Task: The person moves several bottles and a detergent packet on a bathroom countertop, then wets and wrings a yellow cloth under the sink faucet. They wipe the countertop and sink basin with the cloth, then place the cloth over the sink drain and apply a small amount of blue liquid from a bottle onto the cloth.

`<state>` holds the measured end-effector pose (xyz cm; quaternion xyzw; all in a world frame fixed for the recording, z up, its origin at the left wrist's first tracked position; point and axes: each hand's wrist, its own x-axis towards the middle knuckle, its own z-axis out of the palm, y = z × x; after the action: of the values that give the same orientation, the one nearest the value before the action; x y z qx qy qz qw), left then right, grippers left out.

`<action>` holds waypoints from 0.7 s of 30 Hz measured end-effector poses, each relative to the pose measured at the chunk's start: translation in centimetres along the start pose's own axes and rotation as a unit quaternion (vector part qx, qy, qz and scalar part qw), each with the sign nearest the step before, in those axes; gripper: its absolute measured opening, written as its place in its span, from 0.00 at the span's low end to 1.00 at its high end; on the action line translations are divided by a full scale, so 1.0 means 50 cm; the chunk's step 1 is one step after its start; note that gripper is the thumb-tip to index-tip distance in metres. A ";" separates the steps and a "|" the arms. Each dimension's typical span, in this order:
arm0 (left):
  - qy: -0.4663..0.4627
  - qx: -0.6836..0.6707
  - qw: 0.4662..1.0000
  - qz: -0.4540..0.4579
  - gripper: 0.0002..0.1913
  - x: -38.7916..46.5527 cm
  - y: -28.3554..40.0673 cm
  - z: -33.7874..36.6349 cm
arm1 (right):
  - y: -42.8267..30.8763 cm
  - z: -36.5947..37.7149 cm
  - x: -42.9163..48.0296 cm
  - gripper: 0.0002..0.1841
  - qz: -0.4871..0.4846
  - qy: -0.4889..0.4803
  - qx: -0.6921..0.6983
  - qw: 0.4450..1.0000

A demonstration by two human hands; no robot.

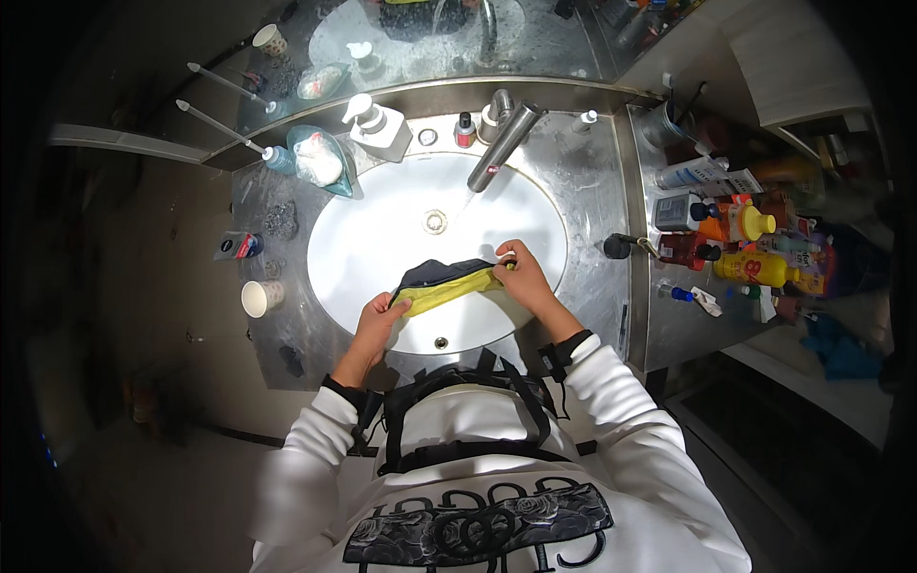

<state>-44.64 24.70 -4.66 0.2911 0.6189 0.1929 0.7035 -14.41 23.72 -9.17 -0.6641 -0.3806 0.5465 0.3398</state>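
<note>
A dark and yellow fabric item (451,290) is stretched between my two hands above the near half of the white oval sink (344,251). My left hand (377,326) pinches its left end, with the thumb on the yellow side. At the other end, my right hand (525,279) grips the edge between thumb and fingers. The steel faucet (503,147) reaches over the sink from the back, and a faint streak below its spout looks like running water. The round drain (435,221) shows beyond the cloth.
Along the back stand a white pump bottle (383,132), a small red bottle (465,130) and a teal soap dish (320,161). A paper cup (262,298) and a tube (238,245) sit left. Several bottles, including a yellow one (752,267), crowd the right shelf. A mirror (430,43) rises behind.
</note>
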 end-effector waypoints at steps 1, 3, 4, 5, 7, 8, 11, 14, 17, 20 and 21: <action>-0.006 -0.004 1.000 0.023 0.11 0.008 0.005 0.014 | -0.013 -0.009 0.016 0.21 0.014 0.015 0.027 0.999; -0.014 -0.013 0.998 0.067 0.11 0.024 0.017 0.040 | -0.049 -0.021 0.048 0.24 0.043 0.040 0.083 0.995; -0.014 -0.027 0.997 0.069 0.10 0.030 0.031 0.057 | -0.073 -0.031 0.068 0.33 0.052 0.045 0.077 0.995; -0.013 -0.041 0.997 0.070 0.10 0.039 0.047 0.076 | -0.097 -0.037 0.086 0.36 0.034 0.067 0.075 0.994; -0.011 -0.068 0.995 0.075 0.08 0.056 0.081 0.102 | -0.136 -0.046 0.124 0.41 -0.004 0.110 0.070 0.991; -0.019 -0.077 0.991 0.107 0.06 0.081 0.071 0.104 | -0.157 -0.057 0.143 0.48 0.004 0.089 0.100 0.991; -0.028 -0.048 0.990 0.131 0.10 0.129 0.048 0.108 | -0.169 -0.074 0.202 0.47 -0.025 0.051 0.164 0.985; -0.055 -0.053 0.995 0.067 0.24 0.102 0.101 0.156 | -0.160 -0.087 0.256 0.53 -0.107 0.049 0.220 0.968; -0.090 -0.072 0.993 0.031 0.31 0.091 0.113 0.171 | -0.202 -0.087 0.260 0.52 -0.098 0.024 0.232 0.967; -0.147 -0.081 0.985 0.039 0.26 0.102 0.106 0.175 | -0.186 -0.098 0.277 0.51 -0.090 0.040 0.166 0.981; -0.153 -0.079 0.984 0.039 0.24 0.099 0.105 0.176 | -0.176 -0.102 0.275 0.50 -0.113 0.040 0.112 0.986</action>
<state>-34.73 30.30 -4.46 0.2844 0.4751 0.2216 0.8027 -9.02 39.83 -7.07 -0.5954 -0.3757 0.5167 0.4871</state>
